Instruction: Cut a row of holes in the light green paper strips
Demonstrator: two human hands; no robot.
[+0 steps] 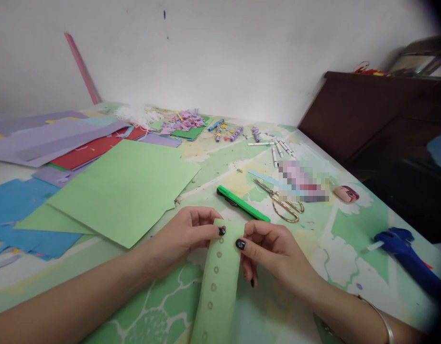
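A long light-green paper strip (220, 286) runs from the bottom edge up to both hands, with a row of small ring marks along its left side. My left hand (192, 229) pinches its far left corner, thumb on top and fingers beneath. On the opposite edge, my right hand (269, 246) grips the paper between thumb and curled fingers. Just beyond the strip lies a green utility knife (244, 204). Gold-handled scissors (281, 203) rest to the right of it.
Light-green sheets (130, 191) overlap blue paper (12, 205) and purple sheets (55, 136) on the left. Paper scraps (184, 122), crayons (237, 134) and white markers (281, 148) lie farther back. A blue glue gun (403, 253) and an eraser (346, 193) sit at right.
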